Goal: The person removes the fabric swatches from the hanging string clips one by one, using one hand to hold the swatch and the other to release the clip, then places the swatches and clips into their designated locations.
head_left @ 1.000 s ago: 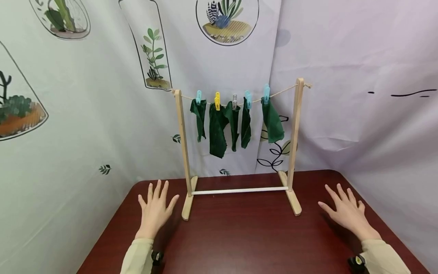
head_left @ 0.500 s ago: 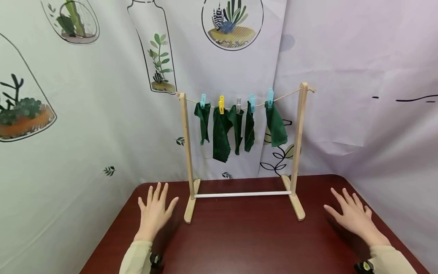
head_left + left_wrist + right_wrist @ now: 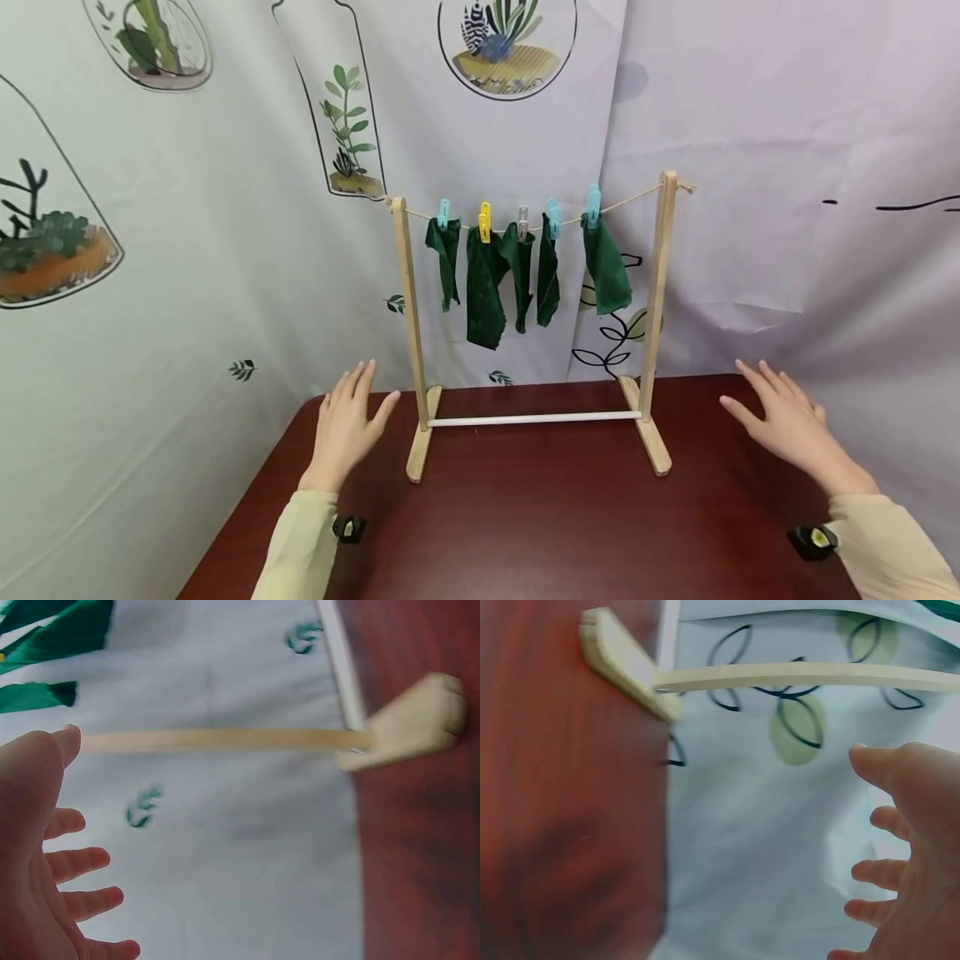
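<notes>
While left hand [image 3: 345,433] and right hand [image 3: 798,433] flank the rack [image 3: 412,317], fingers [image 3: 79,862] extended, green cloths [image 3: 485,292] hang pegged; printed jars [image 3: 330,50] hold plants [image 3: 359,126].

The rack [image 3: 657,292] stands on the table [image 3: 540,517] before the backdrop [image 3: 750,125], cloths [image 3: 484,292] hanging along its line [image 3: 630,200].

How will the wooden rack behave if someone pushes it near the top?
The wooden rack is probably light: its posts look slender. It may tip back, as its feet are short beside its height. The green cloths would likely swing, hanging from clips at their tops.
</notes>
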`<act>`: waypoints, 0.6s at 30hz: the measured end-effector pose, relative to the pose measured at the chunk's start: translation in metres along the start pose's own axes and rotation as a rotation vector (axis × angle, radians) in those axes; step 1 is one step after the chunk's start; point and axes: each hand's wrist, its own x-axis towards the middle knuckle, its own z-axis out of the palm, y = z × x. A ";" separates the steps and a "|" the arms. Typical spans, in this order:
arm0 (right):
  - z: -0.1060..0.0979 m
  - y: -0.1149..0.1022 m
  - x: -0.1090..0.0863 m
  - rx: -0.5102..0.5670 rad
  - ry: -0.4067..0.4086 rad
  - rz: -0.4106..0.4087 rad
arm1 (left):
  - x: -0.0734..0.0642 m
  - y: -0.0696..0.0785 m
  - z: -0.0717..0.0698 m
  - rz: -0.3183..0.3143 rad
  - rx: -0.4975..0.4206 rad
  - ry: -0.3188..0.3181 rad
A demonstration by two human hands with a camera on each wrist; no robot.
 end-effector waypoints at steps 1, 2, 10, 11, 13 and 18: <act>-0.006 -0.003 0.004 0.003 0.016 -0.012 | 0.005 0.003 -0.003 0.010 -0.013 0.013; -0.011 -0.006 0.007 0.008 0.032 -0.027 | 0.010 0.005 -0.006 0.023 -0.024 0.027; -0.049 -0.026 0.029 0.074 0.165 -0.142 | 0.043 0.027 -0.027 0.099 -0.120 0.123; -0.053 -0.029 0.031 0.081 0.179 -0.151 | 0.046 0.030 -0.029 0.099 -0.132 0.124; -0.061 -0.036 0.035 0.096 0.201 -0.165 | 0.050 0.036 -0.032 0.098 -0.150 0.124; -0.080 -0.057 0.044 0.118 0.224 -0.174 | 0.056 0.047 -0.037 0.089 -0.181 0.109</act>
